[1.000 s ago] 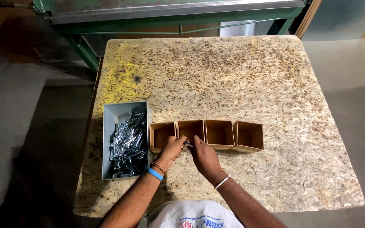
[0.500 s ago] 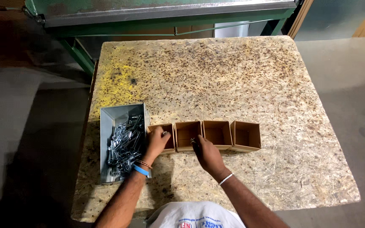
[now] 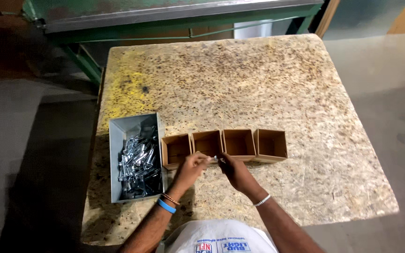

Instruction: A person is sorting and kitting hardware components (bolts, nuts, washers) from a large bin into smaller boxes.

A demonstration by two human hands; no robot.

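Leftmost, a grey metal bin [image 3: 118, 140] sits at the near left of the surface [image 3: 268, 79], heaped with small shiny metal parts [image 3: 139, 164], so plenty of stock remains in it. Just to its right, touching or nearly so, stands a row of four open cardboard boxes: the first box [image 3: 176, 149], the second box [image 3: 207, 143], the third box [image 3: 238, 142] and the fourth box [image 3: 271, 143], side by side. What shows of their floors looks bare, though the near parts of the first two are hidden behind the hands, so little if any filling seems done; I judge the work to be at an early stage.

Over the near edge of the first two boxes, the left hand [image 3: 191, 166], with a blue wristband, has its fingertips pressed together around a small silver part [image 3: 215, 159]. The right hand [image 3: 236, 172], wearing a thin bracelet, meets it from the other side and pinches the same piece, so the part is held between both, just in front of the second box.

Farther right the chipboard surface lies bare. A green metal frame [image 3: 179, 23] runs along the far edge, well apart. Nothing blocks the way between bin, hands and boxes.
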